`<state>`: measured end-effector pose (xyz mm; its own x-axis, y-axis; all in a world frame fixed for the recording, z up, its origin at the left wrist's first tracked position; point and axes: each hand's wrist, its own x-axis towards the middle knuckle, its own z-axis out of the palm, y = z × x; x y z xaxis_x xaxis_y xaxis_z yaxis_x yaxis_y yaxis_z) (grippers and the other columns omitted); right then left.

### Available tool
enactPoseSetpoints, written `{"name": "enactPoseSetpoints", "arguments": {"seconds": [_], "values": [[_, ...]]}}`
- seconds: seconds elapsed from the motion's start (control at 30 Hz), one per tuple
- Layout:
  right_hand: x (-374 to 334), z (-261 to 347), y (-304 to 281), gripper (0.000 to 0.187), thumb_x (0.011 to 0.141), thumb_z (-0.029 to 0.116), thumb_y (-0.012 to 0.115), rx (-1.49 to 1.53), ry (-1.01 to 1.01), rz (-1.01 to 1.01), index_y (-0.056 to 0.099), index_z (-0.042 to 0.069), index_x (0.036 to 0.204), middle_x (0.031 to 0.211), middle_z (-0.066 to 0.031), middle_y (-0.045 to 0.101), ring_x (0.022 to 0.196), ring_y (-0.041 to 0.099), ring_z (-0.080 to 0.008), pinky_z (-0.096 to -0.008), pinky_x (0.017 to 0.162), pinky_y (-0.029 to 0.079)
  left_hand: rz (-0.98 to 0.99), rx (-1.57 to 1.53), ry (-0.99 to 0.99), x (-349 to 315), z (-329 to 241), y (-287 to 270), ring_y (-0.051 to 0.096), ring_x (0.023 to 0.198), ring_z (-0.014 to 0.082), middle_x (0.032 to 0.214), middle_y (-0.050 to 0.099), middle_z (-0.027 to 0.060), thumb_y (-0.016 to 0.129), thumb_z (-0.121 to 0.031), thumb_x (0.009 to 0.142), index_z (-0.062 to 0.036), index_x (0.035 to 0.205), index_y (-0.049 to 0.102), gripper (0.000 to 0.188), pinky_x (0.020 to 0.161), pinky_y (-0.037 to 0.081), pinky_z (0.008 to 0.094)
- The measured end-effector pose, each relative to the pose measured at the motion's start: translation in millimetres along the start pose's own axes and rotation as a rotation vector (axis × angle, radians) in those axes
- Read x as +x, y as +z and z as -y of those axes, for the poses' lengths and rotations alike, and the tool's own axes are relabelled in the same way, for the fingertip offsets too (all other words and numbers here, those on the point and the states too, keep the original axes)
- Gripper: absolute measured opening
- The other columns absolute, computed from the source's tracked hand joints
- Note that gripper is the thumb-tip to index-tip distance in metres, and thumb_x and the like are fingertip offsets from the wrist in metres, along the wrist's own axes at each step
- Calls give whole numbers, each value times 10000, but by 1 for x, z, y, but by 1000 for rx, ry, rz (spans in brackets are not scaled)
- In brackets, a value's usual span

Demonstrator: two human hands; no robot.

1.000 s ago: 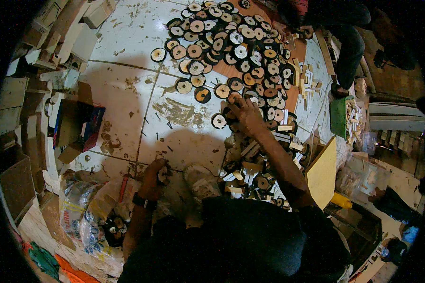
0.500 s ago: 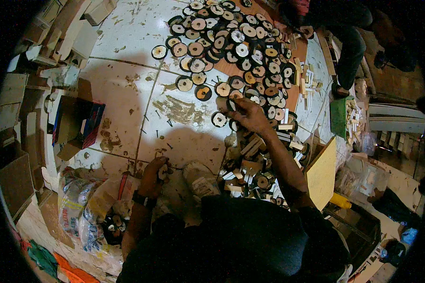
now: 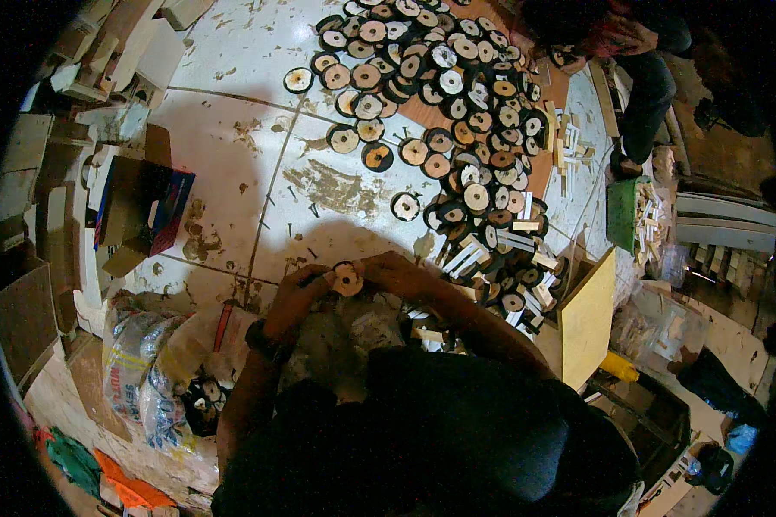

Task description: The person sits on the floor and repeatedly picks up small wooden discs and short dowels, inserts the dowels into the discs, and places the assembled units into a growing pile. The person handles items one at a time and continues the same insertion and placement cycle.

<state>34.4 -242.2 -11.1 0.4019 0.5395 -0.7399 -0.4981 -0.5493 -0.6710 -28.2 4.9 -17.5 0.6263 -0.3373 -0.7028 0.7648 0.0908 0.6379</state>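
Note:
A pale round wooden disc (image 3: 347, 279) with a small centre hole is held upright in front of me. My left hand (image 3: 295, 297) grips its left edge with closed fingers, and my right hand (image 3: 397, 277) closes on its right edge. Whether either hand also hides something small, I cannot make out. Beyond them spreads a large heap of similar discs with dark rims (image 3: 366, 76). One such disc (image 3: 405, 206) lies apart on the tiled floor, nearer to my hands. Several dark nails (image 3: 314, 209) are scattered on the tiles.
At left stands an open cardboard box (image 3: 138, 207); below it lies a plastic sack (image 3: 159, 370) with dark-rimmed pieces. A green crate (image 3: 622, 214) of wood strips and a yellow board (image 3: 588, 319) stand at right. Another person (image 3: 642, 99) sits at upper right.
My right hand has come back from the heap toward me with a disc. My left hand has risen slightly to meet it, and both now hold the disc.

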Motion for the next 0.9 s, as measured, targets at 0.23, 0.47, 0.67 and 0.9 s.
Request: {"name": "enactPoseSetpoints", "arguments": {"seconds": [0.23,0.47,0.67,0.9], "values": [[-6,3,-71,312,888,182,498,-975,-242,-876,610,67,1155,1133,-167,631,967,601,-386,-421,811,493,-244,-111,-43,-5,21,-6,553,1049,180,1141,609,102,656,-348,874,-17,1186,591,460,832,471,331],[13,-10,-119,261,902,213,481,-1022,-264,-636,661,69,1024,946,-226,636,819,597,-404,-472,733,496,-202,647,442,-3,36,-13,550,1065,229,1183,581,93,665,-357,859,-35,1220,564,495,843,484,359],[1,15,-72,122,842,80,656,-90,-343,-854,624,-13,914,865,-58,648,781,607,-148,-278,732,492,-273,-304,-37,-5,18,-3,556,1075,263,1163,582,138,729,-195,792,-37,1238,540,509,861,512,403],[10,32,35,212,855,47,622,-463,-486,-469,605,37,1065,928,-116,627,851,619,-255,-344,765,492,-360,829,523,-5,14,-6,592,994,208,1107,615,123,635,-281,889,32,1195,565,443,782,537,364]]}}
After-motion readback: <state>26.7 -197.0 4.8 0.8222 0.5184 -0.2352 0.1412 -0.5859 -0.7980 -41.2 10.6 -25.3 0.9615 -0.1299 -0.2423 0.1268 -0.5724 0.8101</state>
